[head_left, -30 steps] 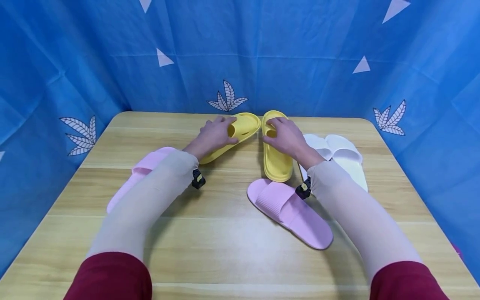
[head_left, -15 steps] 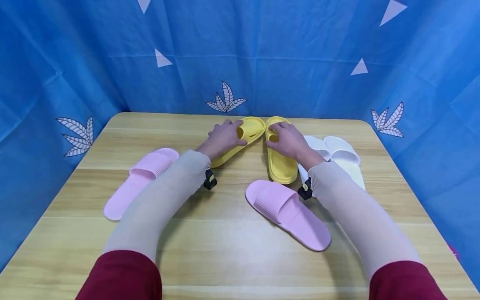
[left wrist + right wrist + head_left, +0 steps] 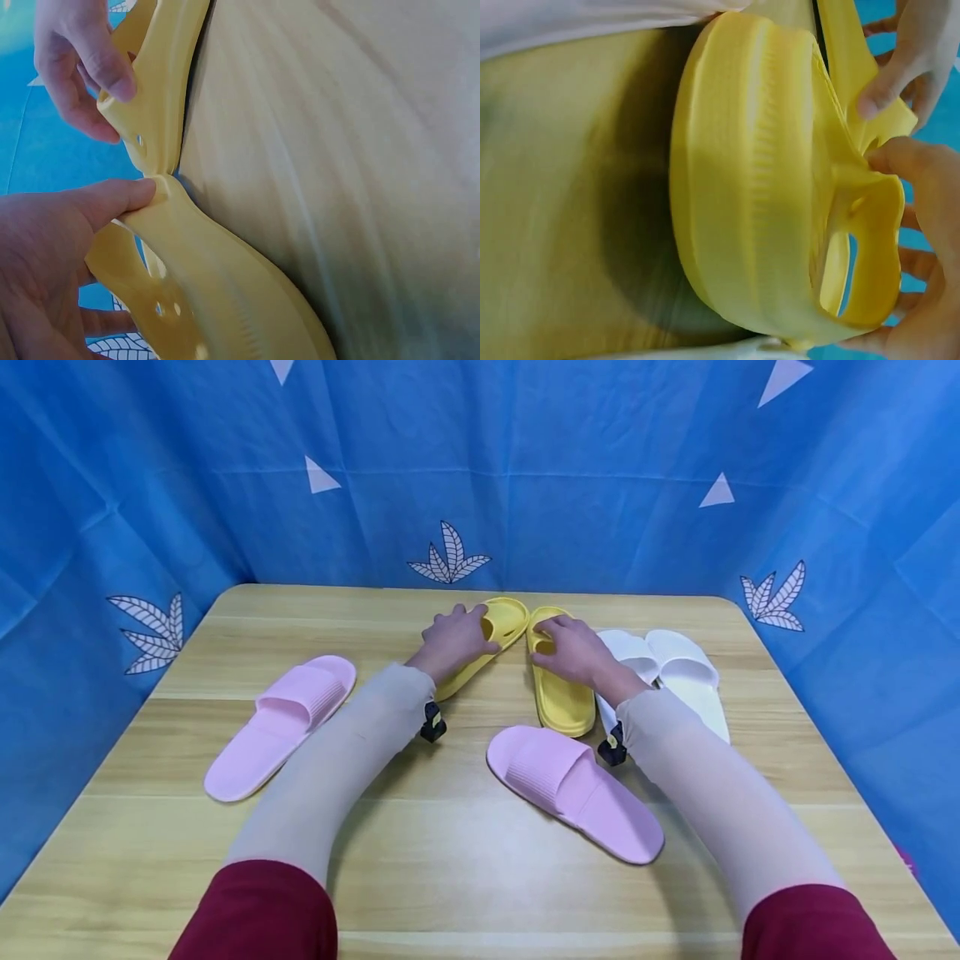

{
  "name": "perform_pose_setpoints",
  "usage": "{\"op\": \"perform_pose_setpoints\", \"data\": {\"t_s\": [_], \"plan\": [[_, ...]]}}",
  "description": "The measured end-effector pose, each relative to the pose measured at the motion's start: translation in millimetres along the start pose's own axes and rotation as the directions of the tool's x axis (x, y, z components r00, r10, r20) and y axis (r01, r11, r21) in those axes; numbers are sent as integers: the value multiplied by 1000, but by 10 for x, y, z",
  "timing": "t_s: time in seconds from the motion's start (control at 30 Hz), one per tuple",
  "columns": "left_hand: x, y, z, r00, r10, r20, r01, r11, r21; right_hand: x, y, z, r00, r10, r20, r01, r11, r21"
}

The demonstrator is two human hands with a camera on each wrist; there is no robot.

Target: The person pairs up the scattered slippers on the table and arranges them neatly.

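Two yellow slippers lie near the far side of the table, their toe ends close together. My left hand [image 3: 456, 639] grips the left yellow slipper [image 3: 508, 617] by its strap, which sits at a slant. In the left wrist view the thumb of the left hand [image 3: 45, 255] presses the slipper's upper edge. The right yellow slipper [image 3: 564, 702] points nearly straight away from me, and my right hand [image 3: 573, 650] holds it by the strap. The right wrist view shows the right hand [image 3: 930, 217] with its thumb and fingers about the strap opening; some fingertips are hidden.
A pink slipper [image 3: 281, 727] lies at the left of the wooden table [image 3: 420, 877], and another pink slipper [image 3: 577, 793] lies in front of the right yellow one. Two white slippers [image 3: 693, 681] stand beside my right forearm, partly covered by it. A blue curtain [image 3: 570, 468] borders the table.
The left hand and its yellow slipper have moved right. The right yellow slipper has come slightly toward me with the right hand. The left pink slipper is now uncovered by the arm.
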State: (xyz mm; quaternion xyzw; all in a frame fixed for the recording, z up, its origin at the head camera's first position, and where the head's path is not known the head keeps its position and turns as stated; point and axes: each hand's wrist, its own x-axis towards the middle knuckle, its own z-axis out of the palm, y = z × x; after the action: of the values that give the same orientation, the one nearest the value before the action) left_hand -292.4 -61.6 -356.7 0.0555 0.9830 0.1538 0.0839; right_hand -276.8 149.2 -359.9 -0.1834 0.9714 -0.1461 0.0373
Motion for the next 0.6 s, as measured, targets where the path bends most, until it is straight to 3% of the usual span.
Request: {"op": "perform_pose_setpoints", "data": {"t_s": [0.3,0.6], "plan": [[-76,-13,37,1000,12,8,-12,1000,29,-98,-159,14,999,39,-18,-39,999,-4],[-176,-35,-5,998,28,51,-29,999,21,-148,-114,30,1000,-14,-5,14,1000,-18]]}}
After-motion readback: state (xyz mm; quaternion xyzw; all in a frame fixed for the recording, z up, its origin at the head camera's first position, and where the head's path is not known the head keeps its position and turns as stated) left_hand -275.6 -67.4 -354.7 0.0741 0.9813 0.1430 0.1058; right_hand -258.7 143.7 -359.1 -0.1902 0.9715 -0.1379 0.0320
